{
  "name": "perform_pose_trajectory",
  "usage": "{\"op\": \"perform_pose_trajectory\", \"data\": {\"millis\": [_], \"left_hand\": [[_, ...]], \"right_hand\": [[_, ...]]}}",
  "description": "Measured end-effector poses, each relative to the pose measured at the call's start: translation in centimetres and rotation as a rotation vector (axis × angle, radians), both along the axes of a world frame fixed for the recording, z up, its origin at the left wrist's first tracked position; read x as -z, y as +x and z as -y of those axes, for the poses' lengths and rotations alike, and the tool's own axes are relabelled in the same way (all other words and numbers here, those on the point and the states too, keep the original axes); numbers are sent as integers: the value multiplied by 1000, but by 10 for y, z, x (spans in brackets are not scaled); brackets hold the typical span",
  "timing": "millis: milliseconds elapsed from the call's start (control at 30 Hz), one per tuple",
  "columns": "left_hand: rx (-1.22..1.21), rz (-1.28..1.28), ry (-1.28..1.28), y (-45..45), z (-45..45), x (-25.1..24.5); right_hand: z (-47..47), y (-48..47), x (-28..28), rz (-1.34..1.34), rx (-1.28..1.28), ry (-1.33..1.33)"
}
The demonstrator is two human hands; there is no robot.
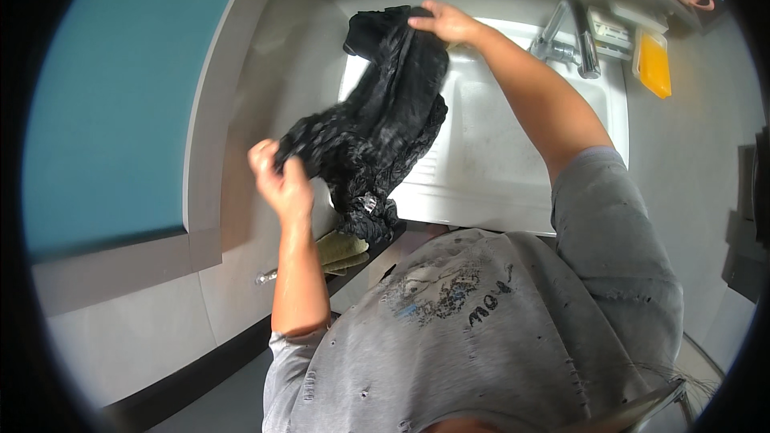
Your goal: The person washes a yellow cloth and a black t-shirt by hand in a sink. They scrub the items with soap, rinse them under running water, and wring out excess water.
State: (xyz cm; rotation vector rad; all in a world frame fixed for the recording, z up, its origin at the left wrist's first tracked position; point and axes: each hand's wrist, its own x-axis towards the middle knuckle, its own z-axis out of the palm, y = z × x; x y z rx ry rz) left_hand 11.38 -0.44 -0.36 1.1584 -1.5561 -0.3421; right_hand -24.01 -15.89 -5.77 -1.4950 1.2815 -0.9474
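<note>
A crumpled black garment [385, 114], with a small white tag near its lower end, is stretched between my hands above the left side of a white sink [499, 126]. At the left, my left hand [283, 183] grips one edge of the cloth. Farther up, my right hand [445, 21] pinches the garment's top edge between thumb and fingers. The lower bunch of cloth hangs over the sink's near left corner, beside a greenish cloth [343, 252].
A chrome faucet [565, 42] stands at the sink's back right. Beyond it are a white soap rack [610, 33] and a yellow block [654, 66] in a holder. A blue-green panel [120, 102] in a grey frame fills the left.
</note>
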Motion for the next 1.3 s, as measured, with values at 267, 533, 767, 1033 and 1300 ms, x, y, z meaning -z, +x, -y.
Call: {"op": "perform_pose_trajectory", "data": {"millis": [267,533,767,1033,1300], "left_hand": [[101,642,334,43,-92,-14],[195,618,361,20,-72,51],[137,1103,903,-33,-50,57],[-43,1021,779,-29,-53,34],[107,1157,795,-40,-38,53]], "right_hand": [[-5,-3,33,-570,-466,273],[-42,60,119,-853,-90,233],[-30,71,75,-583,-83,61],[-20,-9,68,-211,57,124],[-141,-133,211,-806,476,427]]}}
